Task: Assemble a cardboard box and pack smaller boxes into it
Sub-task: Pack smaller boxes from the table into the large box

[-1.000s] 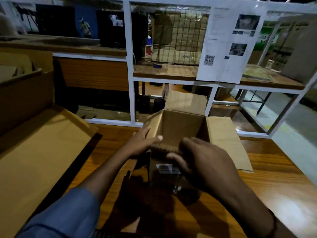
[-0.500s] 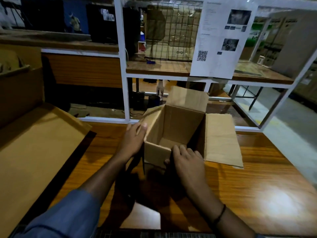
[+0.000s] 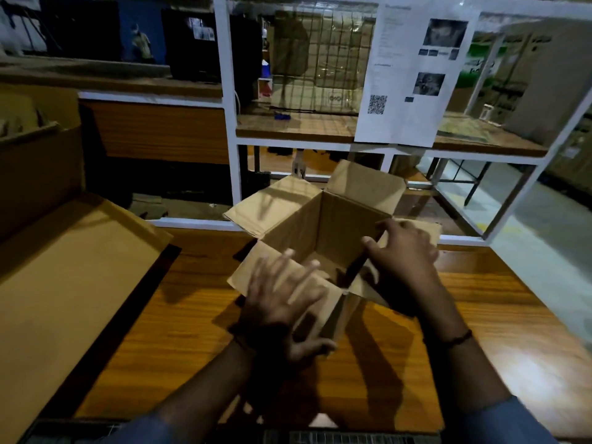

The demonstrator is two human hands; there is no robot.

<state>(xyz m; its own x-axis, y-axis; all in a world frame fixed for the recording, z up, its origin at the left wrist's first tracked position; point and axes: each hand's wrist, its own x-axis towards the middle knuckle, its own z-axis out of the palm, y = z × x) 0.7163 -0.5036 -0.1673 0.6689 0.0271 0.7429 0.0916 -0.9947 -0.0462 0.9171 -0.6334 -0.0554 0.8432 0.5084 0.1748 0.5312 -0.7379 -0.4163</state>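
Cardboard box [image 3: 346, 225] sits upright on the table [image 3: 160, 315], mouth open and all flaps out. Left hand [image 3: 282, 302] has its fingers spread flat, blurred, on the near flap [image 3: 256, 270], probably pushing it clear of the opening. Right hand [image 3: 403, 251] pinches the right wall, thumb inside and fingers outside, likely to keep the box square. Nothing visible inside, so packing is not started.
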